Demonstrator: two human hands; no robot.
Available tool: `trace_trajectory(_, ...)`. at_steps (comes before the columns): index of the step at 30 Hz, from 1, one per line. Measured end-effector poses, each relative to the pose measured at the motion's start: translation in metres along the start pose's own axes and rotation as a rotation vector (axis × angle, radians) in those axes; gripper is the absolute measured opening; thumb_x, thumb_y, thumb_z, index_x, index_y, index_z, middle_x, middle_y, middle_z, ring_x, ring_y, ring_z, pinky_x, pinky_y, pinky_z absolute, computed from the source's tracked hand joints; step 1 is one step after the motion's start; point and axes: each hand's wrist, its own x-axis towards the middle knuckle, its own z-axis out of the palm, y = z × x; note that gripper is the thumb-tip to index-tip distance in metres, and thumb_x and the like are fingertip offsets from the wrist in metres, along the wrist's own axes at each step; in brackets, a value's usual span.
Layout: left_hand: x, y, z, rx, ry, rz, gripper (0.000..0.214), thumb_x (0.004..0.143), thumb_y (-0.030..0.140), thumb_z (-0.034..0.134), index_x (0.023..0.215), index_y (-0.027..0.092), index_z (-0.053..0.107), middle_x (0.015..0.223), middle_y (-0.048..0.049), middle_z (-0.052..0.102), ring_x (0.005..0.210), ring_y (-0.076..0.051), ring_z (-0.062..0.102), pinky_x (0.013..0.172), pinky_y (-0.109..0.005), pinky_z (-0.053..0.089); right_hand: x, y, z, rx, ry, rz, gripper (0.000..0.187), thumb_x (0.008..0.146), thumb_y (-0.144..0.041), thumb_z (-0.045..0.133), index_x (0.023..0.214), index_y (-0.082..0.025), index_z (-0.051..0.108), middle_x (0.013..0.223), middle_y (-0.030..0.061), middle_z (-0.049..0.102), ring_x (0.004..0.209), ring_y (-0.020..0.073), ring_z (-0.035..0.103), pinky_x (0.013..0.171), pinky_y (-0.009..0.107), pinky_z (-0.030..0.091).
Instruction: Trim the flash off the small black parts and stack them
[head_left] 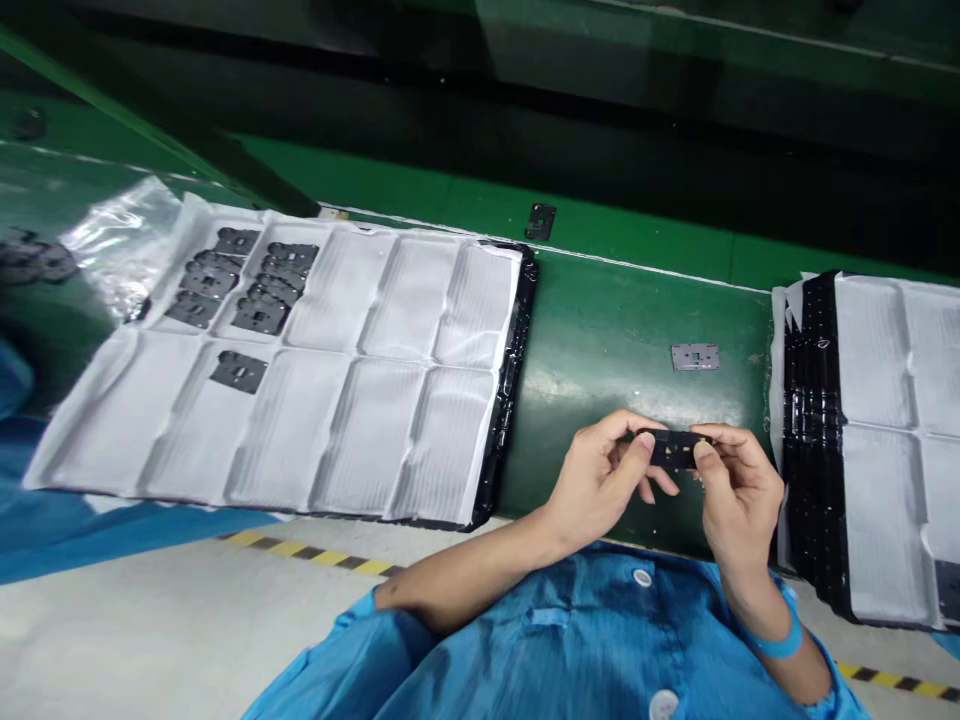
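Note:
A small flat black plate (673,449) with cut-outs is held up between both my hands over the green bench (600,320). My left hand (600,480) pinches its left end with thumb and fingers. Gripping its right end is my right hand (735,490), with the fingers curled over it. A grey plate of the same kind (695,357) lies on the bench just beyond my hands. Another dark one (540,221) lies further back near the bench's white line.
To the left a black tray lined with white padded sheet (375,400) holds several dark plates (247,285) in its far-left pockets. A stack of black trays with white lining (862,440) stands at the right. Crumpled clear plastic (124,245) lies far left.

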Motion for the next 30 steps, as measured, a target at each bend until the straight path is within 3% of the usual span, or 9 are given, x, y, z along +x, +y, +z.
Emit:
trace_trajectory(7,-0.0001,-0.0001,-0.0007,-0.002,0.023,-0.007,0.045,0.102,0.057,0.067,0.107,0.013,0.063,0.072,-0.0059,0.076,0.064,-0.020,0.080,0.052,-0.022,0.059,-0.0056,0.0064,-0.0024,0.032,-0.034,-0.046,0.015,0.100,-0.030,0.070,0.110,-0.023,0.078,0.093,0.0043,0.081,0.079,0.0205,0.076,0.071,0.030,0.061)
trace_trajectory(24,-0.0005,-0.0025,-0.0009,0.001,0.002,0.023,0.041,0.104,0.053,0.064,0.106,0.012,0.063,0.075,-0.0060,0.076,0.066,-0.018,0.080,0.053,-0.020,0.059,-0.0047,0.0067,0.0055,0.018,0.034,-0.096,0.010,0.101,-0.028,0.069,0.100,-0.021,0.076,0.083,0.0007,0.075,0.069,0.0162,0.071,0.063,0.025,0.057)
trace_trajectory(30,-0.0004,-0.0032,-0.0022,-0.003,0.014,0.019,0.042,0.104,0.054,0.065,0.107,0.013,0.063,0.074,-0.0063,0.076,0.066,-0.019,0.080,0.052,-0.021,0.059,-0.0099,0.0105,0.0005,0.065,-0.037,-0.079,0.019,0.107,-0.032,0.061,0.113,-0.023,0.077,0.092,0.0015,0.077,0.068,0.0155,0.071,0.062,0.027,0.058)
